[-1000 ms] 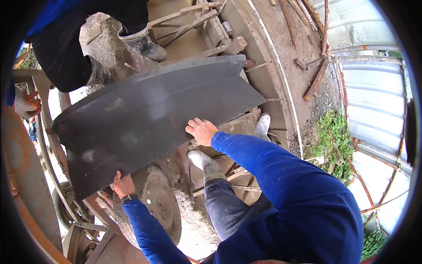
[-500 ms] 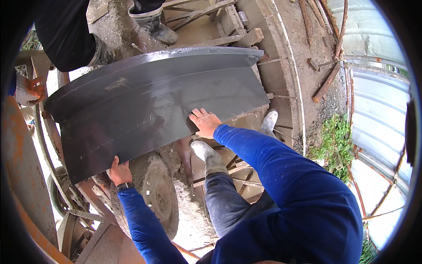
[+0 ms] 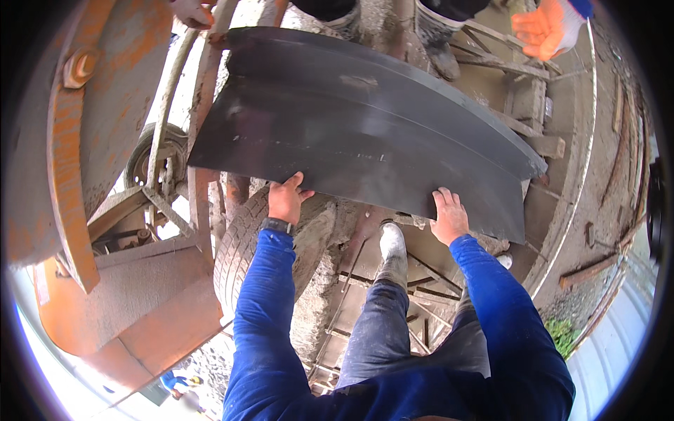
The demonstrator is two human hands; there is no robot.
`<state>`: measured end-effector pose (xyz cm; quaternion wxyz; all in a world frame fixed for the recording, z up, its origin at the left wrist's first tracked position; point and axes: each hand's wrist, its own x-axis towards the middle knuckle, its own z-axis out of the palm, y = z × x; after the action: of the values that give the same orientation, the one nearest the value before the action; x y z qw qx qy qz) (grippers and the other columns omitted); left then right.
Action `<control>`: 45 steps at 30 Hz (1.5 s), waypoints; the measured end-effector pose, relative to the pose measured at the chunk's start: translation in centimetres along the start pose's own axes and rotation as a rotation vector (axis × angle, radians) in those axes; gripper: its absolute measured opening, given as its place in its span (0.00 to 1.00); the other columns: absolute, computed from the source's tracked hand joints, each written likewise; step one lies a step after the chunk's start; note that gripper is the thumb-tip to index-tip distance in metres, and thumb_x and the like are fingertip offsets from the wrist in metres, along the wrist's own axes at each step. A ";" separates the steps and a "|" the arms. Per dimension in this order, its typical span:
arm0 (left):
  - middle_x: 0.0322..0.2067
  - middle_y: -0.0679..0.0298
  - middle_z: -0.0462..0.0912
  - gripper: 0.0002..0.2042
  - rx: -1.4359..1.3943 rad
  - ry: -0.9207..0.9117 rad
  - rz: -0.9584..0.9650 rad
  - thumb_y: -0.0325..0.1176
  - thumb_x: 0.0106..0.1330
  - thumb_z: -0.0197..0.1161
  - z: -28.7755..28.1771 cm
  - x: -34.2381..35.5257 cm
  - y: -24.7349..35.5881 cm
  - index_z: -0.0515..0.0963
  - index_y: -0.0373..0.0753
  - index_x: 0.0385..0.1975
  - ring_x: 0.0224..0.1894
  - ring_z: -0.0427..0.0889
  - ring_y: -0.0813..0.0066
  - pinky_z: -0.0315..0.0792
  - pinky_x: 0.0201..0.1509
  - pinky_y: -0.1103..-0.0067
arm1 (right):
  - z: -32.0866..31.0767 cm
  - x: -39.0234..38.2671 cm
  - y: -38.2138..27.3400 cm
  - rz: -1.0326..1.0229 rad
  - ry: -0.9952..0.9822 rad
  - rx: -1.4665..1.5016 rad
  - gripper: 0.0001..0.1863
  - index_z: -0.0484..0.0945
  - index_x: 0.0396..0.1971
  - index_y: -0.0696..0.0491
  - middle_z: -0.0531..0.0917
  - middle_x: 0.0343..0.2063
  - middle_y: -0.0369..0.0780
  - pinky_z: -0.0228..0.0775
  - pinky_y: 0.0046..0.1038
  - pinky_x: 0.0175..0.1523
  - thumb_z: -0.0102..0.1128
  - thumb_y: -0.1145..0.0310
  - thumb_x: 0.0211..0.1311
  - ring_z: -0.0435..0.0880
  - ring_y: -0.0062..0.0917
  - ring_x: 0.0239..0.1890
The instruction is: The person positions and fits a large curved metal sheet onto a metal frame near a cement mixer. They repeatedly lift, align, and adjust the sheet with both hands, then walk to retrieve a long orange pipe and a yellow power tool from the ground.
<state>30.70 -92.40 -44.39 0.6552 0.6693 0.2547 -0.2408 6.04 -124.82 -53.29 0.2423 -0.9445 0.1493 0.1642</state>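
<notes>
Far left there's a big grey and orange metal body (image 3: 126,105), its outer side lost in the dark rim, so no clue how far it goes. Below it, a blue figure (image 3: 177,382) is too tiny to make out. A gloved hand (image 3: 191,12) pokes in up top, mostly cut off, so I can't tell its grip. Next is a muddy tire (image 3: 242,256), upper part covered.

My left hand (image 3: 285,203) has the dark panel (image 3: 379,140) by its near edge, fingers bent in; whatever's tucked underneath is hidden. That panel spans the upper middle, out in front of me, and blocks most of what's behind it. Under its near edge is one pale boot (image 3: 393,245). The right hand (image 3: 450,216) lies over the same edge, fingers nearly straight and close together; can't tell if the thumb closes from below. Top right, another gloved hand (image 3: 549,31) hangs loosely open, apart from the panel. Last, some corrugated sheeting (image 3: 611,354), cropped by the rim.
</notes>
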 end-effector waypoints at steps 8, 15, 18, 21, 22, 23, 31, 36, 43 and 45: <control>0.46 0.56 0.82 0.16 0.140 0.116 -0.057 0.34 0.71 0.64 0.7 6.8 -0.9 0.72 0.34 0.52 0.38 0.86 0.61 0.81 0.34 0.69 | 1.4 3.1 -0.4 0.017 -0.003 -0.052 0.42 0.68 0.65 0.50 0.69 0.67 0.39 0.74 0.42 0.66 0.79 0.63 0.49 0.71 0.39 0.66; 0.43 0.59 0.83 0.16 0.189 0.109 -0.113 0.40 0.70 0.66 0.8 6.1 -0.9 0.75 0.36 0.48 0.35 0.84 0.69 0.80 0.37 0.71 | 2.2 3.3 -1.2 0.053 -0.038 -0.109 0.43 0.67 0.66 0.50 0.69 0.67 0.40 0.75 0.43 0.64 0.79 0.62 0.49 0.71 0.40 0.66; 0.43 0.60 0.83 0.17 0.166 0.123 -0.056 0.40 0.70 0.67 0.3 6.6 -1.8 0.74 0.36 0.49 0.35 0.84 0.69 0.80 0.39 0.71 | 2.3 3.4 -1.8 0.048 -0.044 -0.120 0.43 0.67 0.65 0.51 0.69 0.66 0.41 0.74 0.43 0.64 0.79 0.64 0.49 0.71 0.40 0.66; 0.39 0.64 0.82 0.15 0.230 0.182 0.045 0.40 0.69 0.68 0.1 7.0 -2.7 0.75 0.36 0.45 0.33 0.81 0.71 0.78 0.39 0.73 | 2.3 3.4 -2.2 0.037 -0.053 -0.131 0.42 0.67 0.64 0.52 0.68 0.66 0.43 0.74 0.42 0.65 0.79 0.65 0.49 0.72 0.42 0.65; 0.37 0.65 0.81 0.14 0.264 0.211 0.079 0.40 0.69 0.68 0.1 7.0 -2.8 0.76 0.36 0.43 0.32 0.80 0.72 0.77 0.38 0.73 | 2.4 3.5 -2.2 0.021 -0.038 -0.138 0.42 0.67 0.64 0.52 0.69 0.66 0.43 0.74 0.41 0.65 0.79 0.66 0.49 0.72 0.42 0.65; 0.36 0.66 0.80 0.13 0.267 0.175 0.085 0.40 0.69 0.68 0.0 7.1 -2.9 0.76 0.37 0.41 0.33 0.78 0.74 0.75 0.38 0.74 | 2.7 3.7 -2.1 0.001 -0.024 -0.145 0.42 0.67 0.64 0.53 0.69 0.66 0.44 0.73 0.41 0.65 0.78 0.67 0.48 0.72 0.43 0.65; 0.41 0.68 0.80 0.10 -0.228 0.016 0.190 0.36 0.74 0.61 1.5 1.6 -6.8 0.78 0.37 0.46 0.43 0.77 0.77 0.70 0.52 0.75 | 1.4 3.5 -0.3 -0.093 -0.021 -0.163 0.38 0.68 0.61 0.55 0.73 0.61 0.47 0.71 0.42 0.66 0.76 0.73 0.48 0.74 0.47 0.62; 0.59 0.57 0.78 0.20 -0.240 0.264 0.064 0.32 0.72 0.60 4.3 1.2 -16.4 0.72 0.32 0.61 0.58 0.79 0.69 0.69 0.64 0.74 | 1.6 3.8 0.9 -0.156 -0.027 -0.145 0.35 0.70 0.59 0.57 0.76 0.58 0.50 0.70 0.44 0.65 0.74 0.76 0.48 0.74 0.51 0.61; 0.63 0.50 0.76 0.34 -0.272 0.314 0.014 0.31 0.63 0.68 8.2 3.1 -19.2 0.64 0.30 0.69 0.53 0.82 0.66 0.75 0.59 0.72 | -0.3 4.2 2.7 -0.131 -0.100 -0.076 0.31 0.72 0.59 0.59 0.80 0.54 0.52 0.74 0.43 0.60 0.59 0.82 0.49 0.81 0.49 0.56; 0.56 0.51 0.80 0.31 -0.288 0.336 0.049 0.29 0.61 0.69 9.0 3.8 -19.6 0.67 0.32 0.65 0.49 0.84 0.62 0.76 0.57 0.72 | -2.0 3.5 0.5 -0.084 -0.112 -0.061 0.30 0.73 0.59 0.59 0.80 0.53 0.51 0.76 0.40 0.56 0.59 0.82 0.50 0.83 0.46 0.54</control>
<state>20.85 -101.08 -61.89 0.6978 0.6057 0.3758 -0.0709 9.50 -126.98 -53.18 0.2280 -0.9462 0.0907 0.2112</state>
